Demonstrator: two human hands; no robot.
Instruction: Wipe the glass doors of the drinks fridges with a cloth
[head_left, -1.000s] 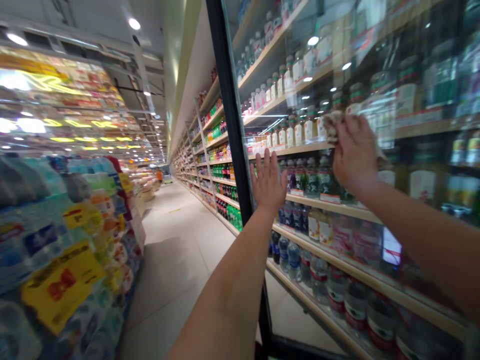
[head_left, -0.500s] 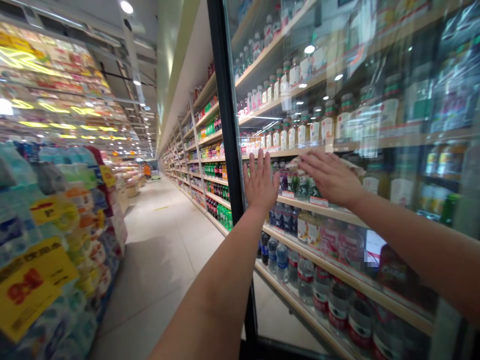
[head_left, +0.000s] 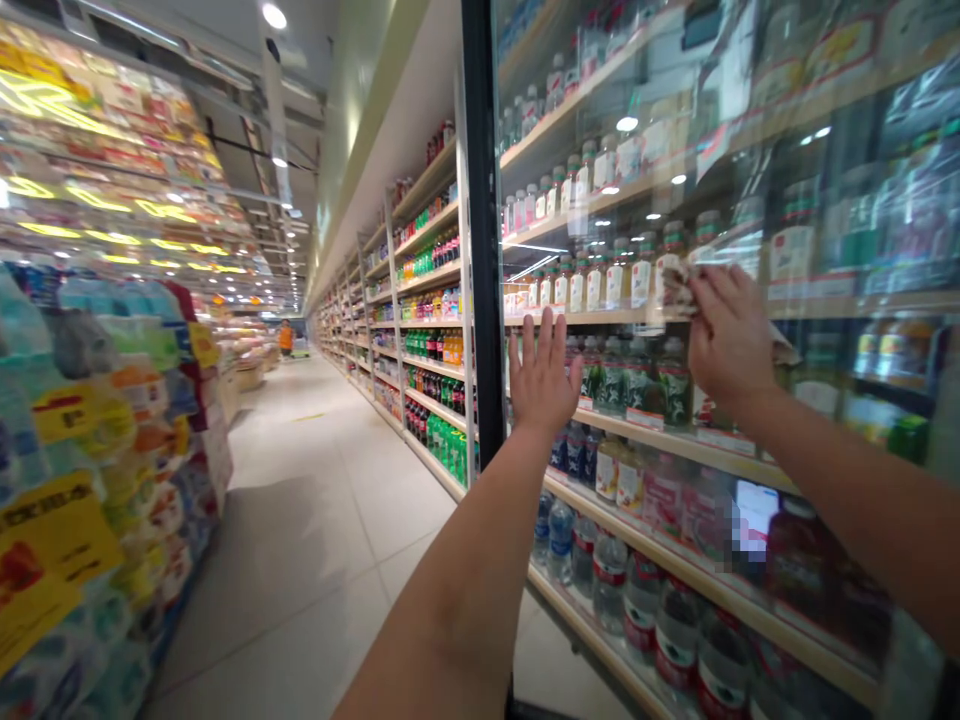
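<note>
**Q:** State the position of the cloth (head_left: 679,290).

**A:** It lies between the right hand (head_left: 726,340) and the glass door (head_left: 739,215), in front of shelved bottles (head_left: 614,285).

**Q:** Specify its orientation.

**A:** The bunched end points to the upper left, at the fingertips. A loose corner shows at the lower right, past the little-finger side. The visible extent therefore runs obliquely; the hand covers the middle.

**Q:** And the door's long axis?

**A:** Upright, marked by the black frame (head_left: 484,230) along its left edge.

**Q:** Report the grip.

**A:** The right fingers extend over the cloth; whether they pinch or only press it cannot be told. The left hand (head_left: 541,375) is empty, fingers spread and pointing up, palm toward the glass, just beside the frame.
</note>
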